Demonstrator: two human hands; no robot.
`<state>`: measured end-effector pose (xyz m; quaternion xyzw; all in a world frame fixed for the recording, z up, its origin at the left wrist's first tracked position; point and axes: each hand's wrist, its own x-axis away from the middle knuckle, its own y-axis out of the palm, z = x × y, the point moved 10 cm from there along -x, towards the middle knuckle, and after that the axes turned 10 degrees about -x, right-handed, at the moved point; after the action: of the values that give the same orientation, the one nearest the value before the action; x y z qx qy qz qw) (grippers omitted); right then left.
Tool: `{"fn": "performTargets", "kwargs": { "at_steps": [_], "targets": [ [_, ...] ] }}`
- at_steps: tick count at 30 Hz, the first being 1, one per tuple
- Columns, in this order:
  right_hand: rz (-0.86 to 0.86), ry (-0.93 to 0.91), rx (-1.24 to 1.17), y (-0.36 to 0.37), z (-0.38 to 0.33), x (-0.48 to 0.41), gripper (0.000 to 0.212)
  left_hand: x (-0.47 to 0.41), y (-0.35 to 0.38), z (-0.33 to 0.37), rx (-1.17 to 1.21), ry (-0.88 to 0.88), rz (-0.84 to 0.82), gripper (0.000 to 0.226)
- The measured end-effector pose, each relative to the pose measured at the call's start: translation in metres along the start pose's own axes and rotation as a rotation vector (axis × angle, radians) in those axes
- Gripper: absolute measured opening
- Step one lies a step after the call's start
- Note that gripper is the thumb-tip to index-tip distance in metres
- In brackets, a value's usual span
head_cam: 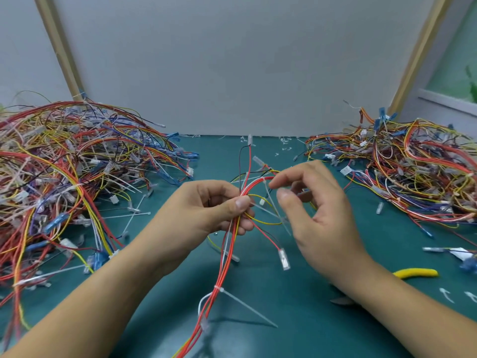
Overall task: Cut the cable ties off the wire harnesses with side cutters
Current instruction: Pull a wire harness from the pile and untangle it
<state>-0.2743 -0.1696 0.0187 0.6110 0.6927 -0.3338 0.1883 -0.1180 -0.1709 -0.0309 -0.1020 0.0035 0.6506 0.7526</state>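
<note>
Head view: red-wire harness [232,250] bound low by a white cable tie [218,289].
Side cutters [415,273]: yellow-handled, lying on the green mat [296,321] at right.
Left hand [214,208]: pinches the harness mid-mat.
Right hand [317,202]: loosely curled, empty.
Left pile [64,164], right pile [413,166]: tangled harnesses behind.

Wire harness [233,244], red and yellow, held upright; we noted a white cable tie [218,289] cinched low, tail jutting right. Yellow-handled side cutters [418,273] lay apart, rightward.

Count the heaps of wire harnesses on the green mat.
2. The left heap lies at the left of the mat; the right heap at its far right. More may lie outside the view.
</note>
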Motion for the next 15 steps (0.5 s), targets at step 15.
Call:
{"fn": "performTargets", "kwargs": {
  "at_steps": [15],
  "targets": [
    [-0.210, 0.077, 0.111, 0.022, 0.011, 0.004, 0.011, 0.000, 0.003, 0.000, -0.022, -0.007, -0.013, 0.026]
  ]
}}
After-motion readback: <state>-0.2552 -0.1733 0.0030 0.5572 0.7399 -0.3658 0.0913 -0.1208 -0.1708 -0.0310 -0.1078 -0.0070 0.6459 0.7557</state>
